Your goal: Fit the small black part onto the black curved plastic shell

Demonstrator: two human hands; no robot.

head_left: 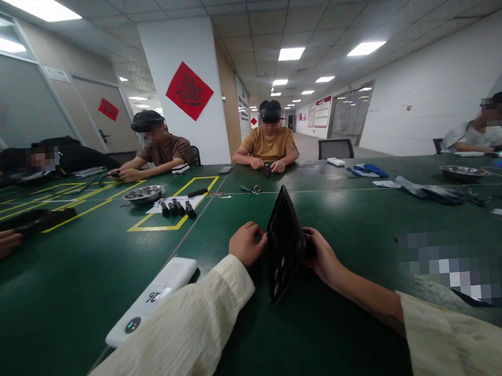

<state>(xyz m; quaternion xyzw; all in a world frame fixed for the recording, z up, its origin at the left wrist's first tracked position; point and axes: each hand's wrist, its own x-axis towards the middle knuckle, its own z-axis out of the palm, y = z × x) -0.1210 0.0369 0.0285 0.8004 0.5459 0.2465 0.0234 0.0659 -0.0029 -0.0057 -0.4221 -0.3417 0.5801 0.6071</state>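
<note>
A thin black flat panel (286, 245), its exact kind unclear, stands tilted on edge above the green table, with pale glints on its dark left face. My right hand (324, 257) is closed around a dark rounded part at the panel's back, and much of that part is hidden by the fingers. On the other side, my left hand (248, 244) has curled fingers, with the tips at the panel's left face. Beside my left forearm lies a white power bank (151, 304) marked 26, with a small lit display.
Several short black cylinders (177, 208) and a metal bowl (143, 194) stand left of centre. A screwdriver (249, 190) lies ahead. Blue-and-white gloves (368, 171) and a blurred-out object (458, 265) are at right. Co-workers sit around the green table (352, 341).
</note>
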